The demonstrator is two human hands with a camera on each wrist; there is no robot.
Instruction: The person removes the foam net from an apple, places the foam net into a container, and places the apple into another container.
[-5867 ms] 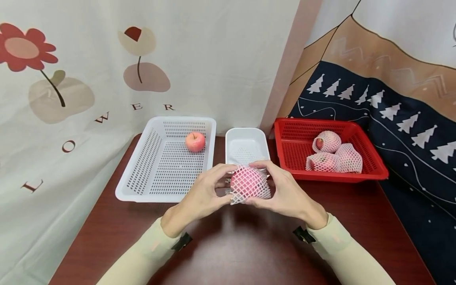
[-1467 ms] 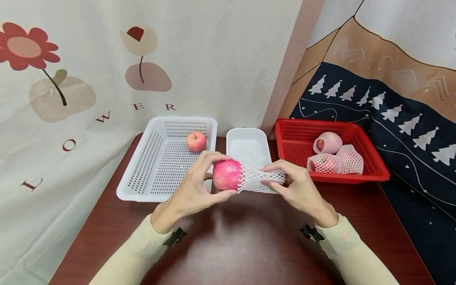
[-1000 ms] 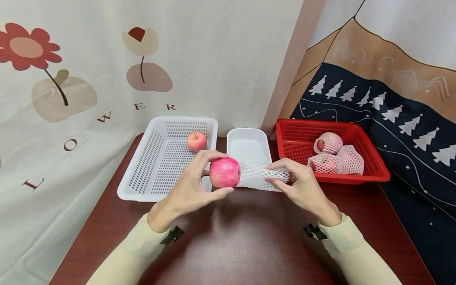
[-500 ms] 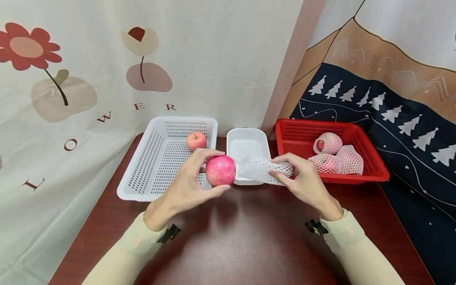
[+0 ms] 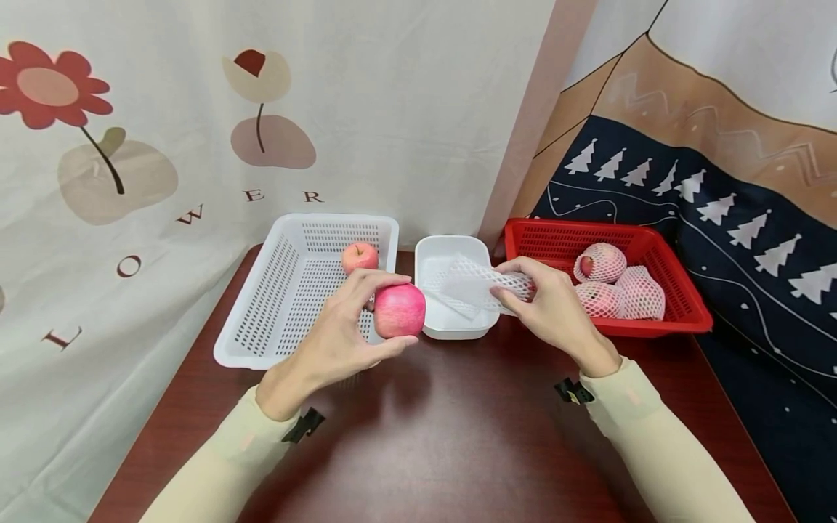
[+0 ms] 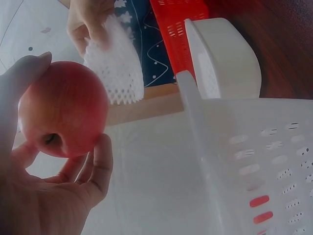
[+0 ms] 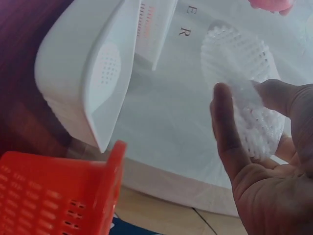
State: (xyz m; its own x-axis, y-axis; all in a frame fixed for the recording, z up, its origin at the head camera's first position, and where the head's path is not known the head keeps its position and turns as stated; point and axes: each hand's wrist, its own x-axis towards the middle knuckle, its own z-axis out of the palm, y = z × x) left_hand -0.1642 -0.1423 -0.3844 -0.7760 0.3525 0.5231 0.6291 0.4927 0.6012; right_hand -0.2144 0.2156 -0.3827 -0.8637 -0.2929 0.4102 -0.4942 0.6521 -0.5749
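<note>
My left hand [image 5: 336, 330] grips a bare pink-red apple [image 5: 399, 311] between thumb and fingers, above the table near the white basket's front right corner. In the left wrist view the apple [image 6: 63, 107] shows a dark hollow at one end. My right hand [image 5: 556, 301] pinches a white foam fruit net [image 5: 480, 285], which hangs limp over the small white tub [image 5: 451, 330]. The right wrist view has thumb and fingers closed on the net [image 7: 244, 63], apart from the apple. Part of the tub's inside is hidden by the net.
On the left stands a white slotted basket [image 5: 225, 341] with one apple [image 5: 360, 257]. A red basket [image 5: 680, 280] at the right holds several net-wrapped fruits [image 5: 600, 263]. Behind them hangs a printed curtain [image 5: 392, 109]. The brown table [image 5: 458, 436] spreads in front.
The foam net, earlier around the apple, has come off it to the right. My left hand has drawn the apple leftward, and my right hand has lifted the net over the tub.
</note>
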